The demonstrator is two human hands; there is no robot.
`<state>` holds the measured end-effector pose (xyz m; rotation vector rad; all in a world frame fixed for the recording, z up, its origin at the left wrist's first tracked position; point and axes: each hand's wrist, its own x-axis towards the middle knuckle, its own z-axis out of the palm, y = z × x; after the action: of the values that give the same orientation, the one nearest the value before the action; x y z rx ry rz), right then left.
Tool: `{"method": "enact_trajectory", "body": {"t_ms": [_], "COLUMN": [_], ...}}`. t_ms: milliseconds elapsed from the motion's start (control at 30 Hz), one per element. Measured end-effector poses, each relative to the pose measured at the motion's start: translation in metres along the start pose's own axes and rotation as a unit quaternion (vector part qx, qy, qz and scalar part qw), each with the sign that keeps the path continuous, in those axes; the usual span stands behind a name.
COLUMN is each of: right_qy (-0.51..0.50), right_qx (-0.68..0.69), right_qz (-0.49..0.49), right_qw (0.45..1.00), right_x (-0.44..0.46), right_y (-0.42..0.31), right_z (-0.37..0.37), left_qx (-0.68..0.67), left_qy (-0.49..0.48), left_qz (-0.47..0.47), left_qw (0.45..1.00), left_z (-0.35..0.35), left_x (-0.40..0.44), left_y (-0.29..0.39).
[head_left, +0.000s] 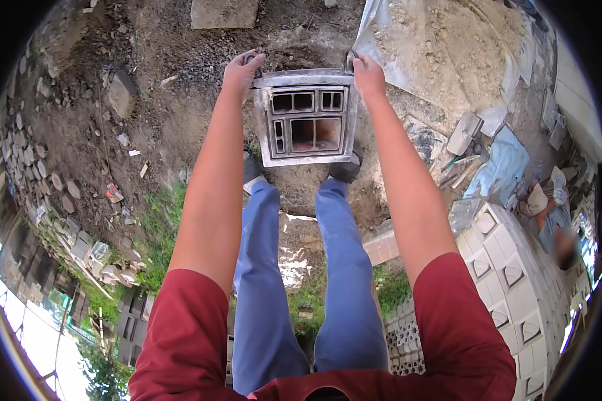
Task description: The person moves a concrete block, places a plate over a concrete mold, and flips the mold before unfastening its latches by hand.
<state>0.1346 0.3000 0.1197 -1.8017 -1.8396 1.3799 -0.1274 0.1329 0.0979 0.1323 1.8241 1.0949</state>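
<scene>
A square, dusty metal block mould (308, 160) is in front of my feet, its openings facing up at me. Thin metal walls split its inside into several rectangular openings of different sizes. My left hand (243, 71) is closed around the loop handle at its far left corner. At the far right corner, my right hand (368, 75) grips the other dark loop handle (350, 60). Both arms are stretched out straight. I cannot tell whether the mould rests on the ground or hangs just above it.
A heap of sandy material (448, 53) lies on a pale sheet at the upper right. Patterned pale blocks (502, 267) are stacked at the lower right, with another person (548, 207) beyond them. A flat slab (225, 12) lies ahead; stones (122, 95) are scattered left.
</scene>
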Motion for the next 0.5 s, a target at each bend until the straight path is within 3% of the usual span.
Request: {"method": "enact_trajectory", "body": {"t_ms": [67, 333, 500], "right_qy": [0.010, 0.014, -0.048], "right_qx": [-0.009, 0.070, 0.085], "right_qz": [-0.004, 0.017, 0.018], "right_qw": [1.000, 0.997, 0.995], "right_x": [-0.011, -0.054, -0.056], "right_y": [0.001, 0.004, 0.007], "right_z": [0.001, -0.003, -0.007], "left_qx": [0.037, -0.066, -0.080], "left_qy": [-0.003, -0.033, -0.057], "left_qz": [0.002, 0.003, -0.008], "left_qw": [0.999, 0.997, 0.995], "left_z": [0.003, 0.008, 0.007], "left_x": [0.007, 0.006, 0.005], "left_y": [-0.006, -0.004, -0.001]}}
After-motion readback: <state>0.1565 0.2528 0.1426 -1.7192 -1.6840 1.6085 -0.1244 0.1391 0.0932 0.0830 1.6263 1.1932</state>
